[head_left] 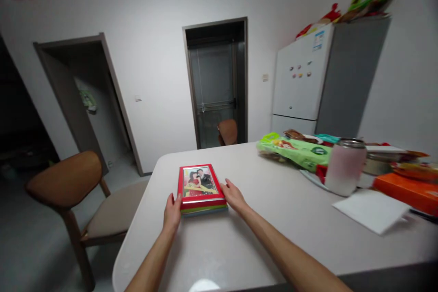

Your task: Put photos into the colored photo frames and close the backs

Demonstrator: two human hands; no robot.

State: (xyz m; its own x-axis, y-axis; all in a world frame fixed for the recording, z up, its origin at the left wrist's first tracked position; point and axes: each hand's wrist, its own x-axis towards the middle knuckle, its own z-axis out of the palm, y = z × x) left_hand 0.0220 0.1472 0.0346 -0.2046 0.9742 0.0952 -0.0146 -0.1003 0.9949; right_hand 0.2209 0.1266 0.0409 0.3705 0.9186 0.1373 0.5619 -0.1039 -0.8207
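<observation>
Nearest, the person's two bare forearms reach in over the pale table. The left hand lies against the left side of a small stack, near its close corner, with the thumb up along the edge. The right hand rests at the opposite side, fingers loosely bent. Neither hand is closed into a fist; whether they grip the stack firmly or merely steady it, I cannot tell.

The stack sits flat on the table between the hands, towards the left end. A green layer and a blue layer show at its near side, beneath a red frame that lies face up with a picture of two people. The edges run roughly in line, so the stacking looks done, or nearly so. What seems left is small: perhaps a last squaring of the sides, and letting go, since both hands are on it. No other such frame can be made out on the table.

Left of the table stands a chair. To the right, well apart from the stack, are a sheet of white paper, a cloudy jar, an orange box and, farther back, a green bag. Beyond stand a second chair and a fridge.
</observation>
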